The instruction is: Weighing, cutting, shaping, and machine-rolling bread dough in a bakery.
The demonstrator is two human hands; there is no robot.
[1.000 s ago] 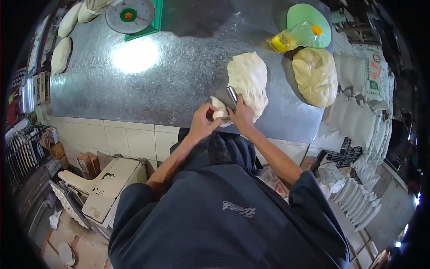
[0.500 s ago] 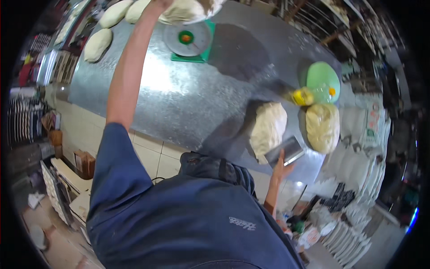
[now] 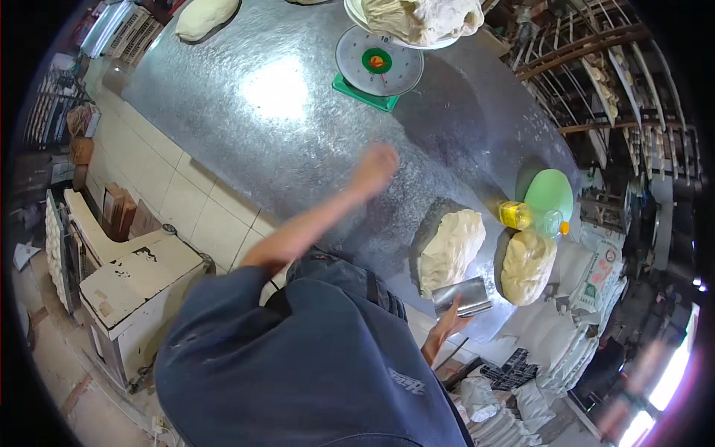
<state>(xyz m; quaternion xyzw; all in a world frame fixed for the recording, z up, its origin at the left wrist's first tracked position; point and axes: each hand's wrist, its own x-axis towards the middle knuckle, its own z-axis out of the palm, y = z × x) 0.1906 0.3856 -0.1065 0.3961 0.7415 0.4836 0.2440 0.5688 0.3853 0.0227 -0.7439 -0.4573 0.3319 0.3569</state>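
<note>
My right hand (image 3: 450, 319) grips a metal dough scraper (image 3: 463, 296) at the near right edge of the table, its blade by the lower end of a pale dough lump (image 3: 451, 249). Over the middle of the table is my left hand (image 3: 376, 170), smeared by motion, its fingers not readable; it touches no dough. Beyond it stands a green dial scale (image 3: 380, 63), whose white dish (image 3: 445, 45) bears a big piece of dough (image 3: 417, 16). A yellower, shiny dough lump (image 3: 529, 267) sits to the right of the pale one.
A clear bottle (image 3: 515, 215) with a yellow label and orange cap lies by a light green rounded thing (image 3: 550, 195). More dough (image 3: 206, 18) rests at the far left of the metal table (image 3: 298, 167). White sacks (image 3: 596, 272) are stacked at right; racks (image 3: 633, 82) stand behind.
My left hand has come back from the dough at the scale to the middle of the table. My right hand still holds the scraper, turned a little. The whole view has shifted.
</note>
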